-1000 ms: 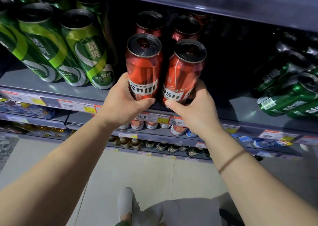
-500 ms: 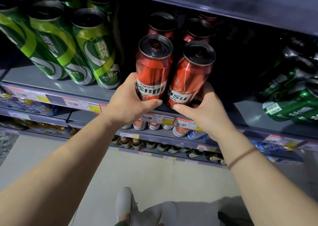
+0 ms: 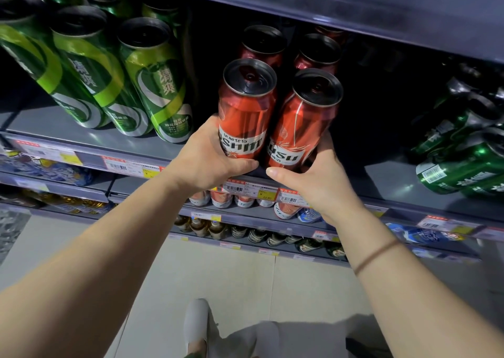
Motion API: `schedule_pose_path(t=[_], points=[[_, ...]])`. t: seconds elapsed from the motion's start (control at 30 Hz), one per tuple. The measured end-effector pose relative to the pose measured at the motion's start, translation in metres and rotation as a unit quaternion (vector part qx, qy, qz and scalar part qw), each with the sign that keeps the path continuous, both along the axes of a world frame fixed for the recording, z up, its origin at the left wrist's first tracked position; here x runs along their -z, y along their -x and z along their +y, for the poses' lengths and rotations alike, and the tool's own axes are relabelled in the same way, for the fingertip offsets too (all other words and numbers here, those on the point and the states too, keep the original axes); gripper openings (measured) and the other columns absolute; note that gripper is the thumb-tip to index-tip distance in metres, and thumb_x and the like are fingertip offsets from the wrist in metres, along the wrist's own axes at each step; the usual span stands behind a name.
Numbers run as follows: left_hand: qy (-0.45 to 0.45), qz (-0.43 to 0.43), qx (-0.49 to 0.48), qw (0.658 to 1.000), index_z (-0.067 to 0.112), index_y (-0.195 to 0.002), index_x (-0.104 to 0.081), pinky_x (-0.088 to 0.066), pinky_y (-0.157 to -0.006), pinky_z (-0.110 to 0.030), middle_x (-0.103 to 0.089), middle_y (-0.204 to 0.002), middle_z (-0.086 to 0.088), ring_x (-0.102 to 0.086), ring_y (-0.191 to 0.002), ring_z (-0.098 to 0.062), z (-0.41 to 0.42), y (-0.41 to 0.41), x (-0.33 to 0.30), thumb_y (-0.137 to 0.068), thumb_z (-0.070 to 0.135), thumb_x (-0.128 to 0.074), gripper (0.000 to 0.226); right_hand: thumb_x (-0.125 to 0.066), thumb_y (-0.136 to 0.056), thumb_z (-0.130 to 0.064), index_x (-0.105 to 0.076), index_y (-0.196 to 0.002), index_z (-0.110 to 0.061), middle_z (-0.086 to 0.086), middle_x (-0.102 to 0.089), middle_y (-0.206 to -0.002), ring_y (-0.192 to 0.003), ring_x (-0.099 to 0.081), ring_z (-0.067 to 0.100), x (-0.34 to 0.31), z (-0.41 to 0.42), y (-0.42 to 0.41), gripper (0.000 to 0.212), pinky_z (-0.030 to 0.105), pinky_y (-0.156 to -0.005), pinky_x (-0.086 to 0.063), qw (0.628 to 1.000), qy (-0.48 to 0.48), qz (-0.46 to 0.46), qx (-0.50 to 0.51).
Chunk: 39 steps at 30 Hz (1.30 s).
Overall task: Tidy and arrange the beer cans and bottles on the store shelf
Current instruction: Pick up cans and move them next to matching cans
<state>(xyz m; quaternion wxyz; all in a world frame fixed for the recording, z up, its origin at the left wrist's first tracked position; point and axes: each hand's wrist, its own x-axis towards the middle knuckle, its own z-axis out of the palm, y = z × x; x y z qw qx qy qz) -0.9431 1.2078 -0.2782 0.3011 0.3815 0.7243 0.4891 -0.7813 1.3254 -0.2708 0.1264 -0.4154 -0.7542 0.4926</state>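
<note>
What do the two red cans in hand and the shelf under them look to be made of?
Left red can and right red can: apparently thin metal, glossy printed skin, judging by streaky highlights and dark metallic rimmed lids. Shelf: seemingly grey-painted metal, semi-matte, with soft reflections; material uncertain.

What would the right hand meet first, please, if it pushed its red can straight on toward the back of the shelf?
Most likely the second-row red can standing directly behind the front right red can that the right hand grips. How much gap separates them is hard to judge from this single view.
</note>
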Motion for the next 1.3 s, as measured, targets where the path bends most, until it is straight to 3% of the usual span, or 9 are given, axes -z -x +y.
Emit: schedule_pose_path(t=[0.17, 0.3, 0.37, 0.5, 0.63, 0.83, 0.93, 1.1, 1.3], points=[[0.005, 0.0, 0.021, 1.0, 0.01, -0.117, -0.057, -0.055, -0.089, -0.044, -0.071, -0.101, -0.002, -0.069, -0.097, -0.017, 0.001, 0.013, 0.009, -0.055, 0.04, -0.089, 0.075, -0.086, -0.059, -0.036, -0.033, -0.137, -0.038, -0.017, -0.059, -0.122, -0.11, -0.058, 0.006, 0.005, 0.002, -0.002, 0.094, 0.025, -0.085, -0.049, 1.0, -0.001, 0.019, 0.002], [-0.004, -0.002, 0.045, 0.999, 0.009, -0.12, -0.058, -0.053, -0.093, -0.041, -0.071, -0.106, -0.004, -0.068, -0.102, -0.018, 0.002, 0.018, 0.005, -0.058, 0.034, -0.092, 0.075, -0.067, -0.063, -0.01, -0.032, -0.143, -0.029, -0.013, -0.066, -0.114, -0.103, -0.064, 0.001, 0.009, 0.011, -0.008, 0.089, 0.024, -0.087, -0.052, 0.997, 0.042, 0.063, -0.001], [-0.007, -0.003, 0.057, 0.998, 0.009, -0.119, -0.059, -0.053, -0.091, -0.033, -0.071, -0.104, -0.001, -0.068, -0.101, -0.014, 0.002, 0.018, 0.003, -0.063, 0.024, -0.092, 0.067, -0.057, -0.067, 0.002, -0.032, -0.145, -0.022, -0.007, -0.064, -0.123, -0.109, -0.061, 0.0, 0.009, 0.017, -0.011, 0.086, 0.019, -0.09, -0.048, 0.994, 0.042, 0.094, 0.024], [-0.018, 0.006, 0.065, 0.998, 0.014, -0.115, -0.06, -0.051, -0.086, -0.023, -0.071, -0.1, 0.003, -0.068, -0.097, -0.009, 0.001, 0.014, 0.0, -0.067, 0.017, -0.089, 0.055, -0.061, -0.081, 0.001, -0.037, -0.145, -0.025, -0.013, -0.06, -0.13, -0.116, -0.058, 0.0, 0.008, 0.039, -0.009, 0.073, 0.032, -0.104, -0.044, 0.992, 0.001, 0.101, 0.076], [-0.022, 0.036, 0.064, 0.997, 0.017, -0.11, -0.062, -0.054, -0.087, -0.029, -0.072, -0.099, 0.001, -0.068, -0.096, -0.012, 0.0, 0.011, 0.001, -0.069, 0.025, -0.087, 0.049, -0.063, -0.087, 0.003, -0.047, -0.139, -0.018, -0.005, -0.064, -0.126, -0.104, -0.059, -0.009, 0.006, 0.051, 0.001, 0.058, 0.006, -0.081, -0.048, 0.99, 0.006, 0.114, 0.079], [0.003, 0.057, 0.017, 0.998, 0.017, -0.12, -0.055, -0.053, -0.091, -0.031, -0.069, -0.106, 0.005, -0.065, -0.101, -0.007, 0.003, 0.002, 0.007, -0.067, 0.037, -0.087, 0.066, -0.068, -0.083, 0.006, -0.046, -0.138, -0.012, -0.004, -0.064, -0.121, -0.093, -0.061, -0.015, 0.013, 0.052, 0.005, 0.063, 0.005, -0.073, -0.047, 0.992, 0.028, 0.118, 0.045], [-0.001, 0.025, -0.021, 0.999, 0.015, -0.128, -0.049, -0.053, -0.093, -0.032, -0.068, -0.111, 0.007, -0.064, -0.105, -0.004, 0.004, -0.007, 0.013, -0.067, 0.034, -0.088, 0.075, -0.069, -0.082, 0.004, -0.045, -0.139, -0.018, -0.011, -0.064, -0.116, -0.093, -0.062, -0.014, 0.007, 0.053, 0.004, 0.066, 0.007, -0.075, -0.049, 0.991, 0.027, 0.12, 0.046], [0.024, 0.041, -0.057, 0.997, 0.021, -0.127, -0.051, -0.053, -0.093, -0.038, -0.069, -0.109, 0.011, -0.065, -0.103, -0.004, 0.003, -0.012, 0.012, -0.056, 0.056, -0.084, 0.086, -0.068, -0.065, -0.017, -0.051, -0.115, -0.029, -0.012, -0.067, -0.106, -0.095, -0.065, 0.0, -0.009, 0.022, -0.01, 0.054, 0.029, -0.085, -0.053, 0.994, 0.015, 0.094, 0.058], [0.034, 0.034, -0.035, 0.998, 0.021, -0.119, -0.057, -0.054, -0.09, -0.035, -0.072, -0.102, 0.008, -0.068, -0.097, -0.005, 0.003, -0.017, 0.003, -0.066, 0.033, -0.088, 0.063, -0.083, -0.065, -0.041, -0.042, -0.111, -0.036, -0.016, -0.056, -0.109, -0.1, -0.054, 0.004, -0.018, -0.008, -0.003, 0.062, 0.007, -0.07, -0.035, 0.995, -0.053, 0.042, 0.072]])
